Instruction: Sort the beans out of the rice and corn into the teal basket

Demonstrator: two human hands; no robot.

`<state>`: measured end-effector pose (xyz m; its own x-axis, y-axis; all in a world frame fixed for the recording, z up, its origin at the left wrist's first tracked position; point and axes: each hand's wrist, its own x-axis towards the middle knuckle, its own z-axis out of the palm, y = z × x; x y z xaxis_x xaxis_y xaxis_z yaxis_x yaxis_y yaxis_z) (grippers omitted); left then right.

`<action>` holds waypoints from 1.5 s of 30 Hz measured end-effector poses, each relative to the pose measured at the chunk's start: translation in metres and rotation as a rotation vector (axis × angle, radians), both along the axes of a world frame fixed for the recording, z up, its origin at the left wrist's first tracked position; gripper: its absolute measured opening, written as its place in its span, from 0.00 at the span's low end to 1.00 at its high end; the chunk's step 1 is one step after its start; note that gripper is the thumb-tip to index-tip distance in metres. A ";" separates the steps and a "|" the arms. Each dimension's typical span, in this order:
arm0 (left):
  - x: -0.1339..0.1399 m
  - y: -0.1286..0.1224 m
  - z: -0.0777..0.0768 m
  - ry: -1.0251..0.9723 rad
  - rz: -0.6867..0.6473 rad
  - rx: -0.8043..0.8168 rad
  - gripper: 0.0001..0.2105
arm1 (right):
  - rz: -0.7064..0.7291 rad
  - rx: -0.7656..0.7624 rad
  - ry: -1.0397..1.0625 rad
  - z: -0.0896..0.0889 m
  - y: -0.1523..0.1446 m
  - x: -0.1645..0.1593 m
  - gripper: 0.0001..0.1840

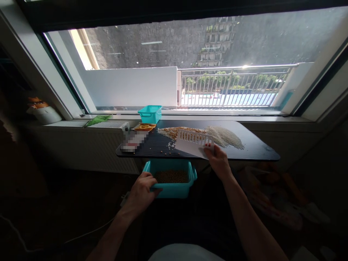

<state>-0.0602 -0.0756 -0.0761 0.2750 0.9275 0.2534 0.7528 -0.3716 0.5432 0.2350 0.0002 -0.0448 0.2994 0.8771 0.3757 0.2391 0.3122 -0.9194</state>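
My right hand point(217, 159) grips a white slotted plastic scraper point(187, 145) by its right end, just over the front of the dark table point(258, 148). Behind the scraper lies a spread of brown beans point(174, 132), mixed with pale grains. A heap of whitish grain point(225, 136) adjoins it on the right. My left hand point(144, 185) has its fingers over the near left rim of a turquoise bin point(174, 190), thumb outside. The bin sits below the table's front edge and contains many brown beans point(172, 176).
A smaller turquoise basket point(150, 115) stands at the back left by the window, near an orange-patterned packet point(145, 127). A blurred-out flat item point(135, 141) lies at the table's left end. Left of the table are a radiator point(103, 145), a green cloth point(98, 120) and a white pot point(45, 114).
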 end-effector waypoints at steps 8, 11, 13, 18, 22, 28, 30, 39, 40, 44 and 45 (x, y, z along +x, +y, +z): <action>-0.007 -0.005 0.005 -0.014 0.038 -0.030 0.07 | 0.072 0.003 0.009 -0.015 -0.008 -0.022 0.23; -0.021 -0.009 0.008 -0.016 0.079 -0.047 0.06 | 0.126 0.012 0.013 -0.015 0.009 -0.044 0.22; -0.032 -0.012 0.011 -0.019 0.113 -0.055 0.05 | 0.171 0.012 0.012 -0.014 0.019 -0.057 0.22; -0.054 -0.019 0.014 -0.023 0.176 -0.061 0.05 | 0.294 0.011 -0.006 -0.010 0.020 -0.074 0.21; -0.072 -0.021 0.012 -0.014 0.209 -0.048 0.09 | 0.336 0.043 -0.025 -0.001 0.018 -0.085 0.17; -0.114 -0.019 0.007 0.033 0.309 -0.010 0.10 | 0.436 0.131 -0.081 0.020 0.030 -0.142 0.11; -0.127 -0.016 0.007 0.053 0.345 0.006 0.09 | 0.482 0.156 -0.106 0.024 0.033 -0.168 0.12; -0.160 0.001 0.013 0.171 0.395 0.033 0.07 | 0.589 0.209 -0.224 0.021 0.044 -0.243 0.15; -0.162 0.001 0.013 0.182 0.398 0.034 0.07 | 0.594 0.209 -0.236 0.020 0.044 -0.246 0.16; -0.165 0.001 0.012 0.225 0.403 0.037 0.08 | 0.598 0.206 -0.278 0.016 0.041 -0.253 0.16; -0.166 0.001 0.012 0.234 0.402 0.038 0.08 | 0.593 0.205 -0.283 0.015 0.040 -0.253 0.16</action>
<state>-0.2257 -0.0747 -0.0643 -0.0504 0.9633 0.2635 0.9420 -0.0418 0.3329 -0.0176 0.0406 -0.0296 -0.3437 0.7654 0.5441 0.1967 0.6252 -0.7553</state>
